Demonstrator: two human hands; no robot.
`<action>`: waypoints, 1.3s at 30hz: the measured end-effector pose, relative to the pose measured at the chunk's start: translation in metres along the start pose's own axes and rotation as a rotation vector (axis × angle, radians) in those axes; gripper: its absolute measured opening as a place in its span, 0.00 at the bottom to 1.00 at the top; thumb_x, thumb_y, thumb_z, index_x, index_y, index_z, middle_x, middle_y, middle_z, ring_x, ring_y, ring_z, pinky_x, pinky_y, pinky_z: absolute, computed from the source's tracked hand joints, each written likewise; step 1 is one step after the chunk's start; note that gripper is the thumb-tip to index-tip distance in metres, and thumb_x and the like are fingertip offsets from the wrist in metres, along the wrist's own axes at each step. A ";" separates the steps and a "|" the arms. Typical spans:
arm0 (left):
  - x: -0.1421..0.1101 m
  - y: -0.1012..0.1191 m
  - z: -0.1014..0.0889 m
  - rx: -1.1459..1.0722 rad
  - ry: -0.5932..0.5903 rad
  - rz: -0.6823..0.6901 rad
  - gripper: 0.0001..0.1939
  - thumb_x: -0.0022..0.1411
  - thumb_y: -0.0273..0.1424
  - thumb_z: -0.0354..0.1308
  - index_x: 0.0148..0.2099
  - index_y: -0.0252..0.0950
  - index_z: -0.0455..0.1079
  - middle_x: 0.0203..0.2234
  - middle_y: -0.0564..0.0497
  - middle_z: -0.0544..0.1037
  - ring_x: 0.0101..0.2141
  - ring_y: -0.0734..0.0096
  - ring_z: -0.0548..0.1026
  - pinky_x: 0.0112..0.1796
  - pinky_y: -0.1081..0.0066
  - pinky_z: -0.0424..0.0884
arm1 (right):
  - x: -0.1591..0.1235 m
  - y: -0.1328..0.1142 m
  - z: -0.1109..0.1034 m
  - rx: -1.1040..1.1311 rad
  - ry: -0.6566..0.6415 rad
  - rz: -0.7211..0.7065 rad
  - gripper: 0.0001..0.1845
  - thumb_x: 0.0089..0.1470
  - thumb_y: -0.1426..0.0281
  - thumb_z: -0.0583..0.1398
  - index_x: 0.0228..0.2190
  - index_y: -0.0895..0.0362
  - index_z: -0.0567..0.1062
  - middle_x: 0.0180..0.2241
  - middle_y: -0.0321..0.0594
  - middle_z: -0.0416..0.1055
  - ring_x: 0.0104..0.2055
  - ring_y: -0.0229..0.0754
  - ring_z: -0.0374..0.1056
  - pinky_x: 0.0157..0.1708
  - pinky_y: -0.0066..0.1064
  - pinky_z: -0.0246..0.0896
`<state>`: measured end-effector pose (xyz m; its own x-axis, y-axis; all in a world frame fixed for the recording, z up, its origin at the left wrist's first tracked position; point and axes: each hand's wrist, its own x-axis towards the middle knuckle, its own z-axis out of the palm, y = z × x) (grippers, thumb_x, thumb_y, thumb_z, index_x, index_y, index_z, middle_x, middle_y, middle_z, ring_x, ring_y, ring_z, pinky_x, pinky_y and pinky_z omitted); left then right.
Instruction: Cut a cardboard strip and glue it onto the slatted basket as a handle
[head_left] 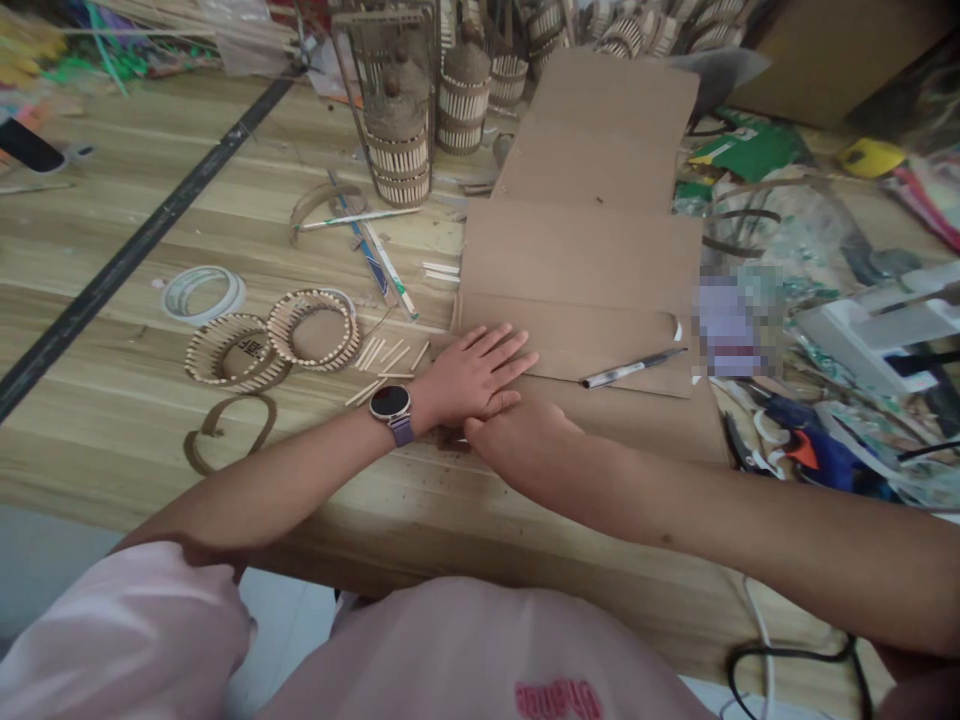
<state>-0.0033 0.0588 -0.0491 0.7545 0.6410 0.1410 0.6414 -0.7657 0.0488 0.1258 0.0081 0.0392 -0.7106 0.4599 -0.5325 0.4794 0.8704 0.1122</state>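
Cardboard sheet (577, 250) on the wooden table (112, 450), under 2 hands. The left hand (474, 378) lies palm down with its fingers spread, across the near left part of the cardboard; it grips nothing visible. The right hand (521, 440) is curled just beside it, nearer the body, at the near edge; its fingertips are hidden, and whether it grips anything cannot be told. The step appears to be 1 of steadying: the left hand presses while the right works at the edge. The next move calls for the flat hand to keep the sheet from sliding, and for the right to stay clear of its thumb.

Farther out, a pen (634, 368) rests on the cardboard, to the right of the hands. To the left lie loose sticks (390, 355), then 2 stick rings (343, 350), a tape roll (171, 297) and a curved strip (196, 450). Beyond stand lantern-like stick cylinders (400, 160); at far right lies a blue glue gun (829, 452).
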 end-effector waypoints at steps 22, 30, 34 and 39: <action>-0.001 0.002 -0.001 -0.021 0.023 -0.026 0.27 0.72 0.42 0.43 0.69 0.37 0.54 0.67 0.42 0.56 0.67 0.53 0.53 0.63 0.53 0.52 | -0.017 0.006 0.024 0.063 0.179 0.037 0.10 0.61 0.77 0.53 0.39 0.61 0.75 0.32 0.50 0.78 0.27 0.45 0.74 0.18 0.30 0.51; -0.001 0.000 0.003 0.012 0.039 -0.018 0.27 0.72 0.42 0.45 0.69 0.37 0.55 0.68 0.43 0.56 0.67 0.54 0.53 0.63 0.54 0.51 | -0.003 0.003 0.018 0.056 0.141 0.026 0.09 0.60 0.77 0.55 0.37 0.62 0.75 0.32 0.51 0.78 0.32 0.46 0.75 0.22 0.27 0.55; -0.001 0.001 0.002 0.011 0.033 -0.017 0.28 0.72 0.42 0.44 0.69 0.37 0.54 0.68 0.43 0.56 0.67 0.53 0.53 0.63 0.54 0.51 | -0.004 0.002 0.014 0.051 0.113 0.022 0.10 0.57 0.80 0.54 0.38 0.62 0.75 0.32 0.52 0.78 0.33 0.48 0.76 0.22 0.27 0.57; 0.000 0.002 0.000 0.010 0.023 -0.025 0.28 0.72 0.43 0.45 0.69 0.37 0.54 0.67 0.42 0.56 0.66 0.52 0.53 0.63 0.54 0.51 | -0.002 -0.004 0.013 0.014 0.080 0.034 0.13 0.50 0.82 0.58 0.40 0.63 0.74 0.37 0.58 0.78 0.33 0.52 0.77 0.22 0.30 0.63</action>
<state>-0.0020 0.0572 -0.0494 0.7350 0.6582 0.1630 0.6613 -0.7489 0.0423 0.1315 0.0012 0.0283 -0.7324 0.5025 -0.4595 0.5110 0.8516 0.1168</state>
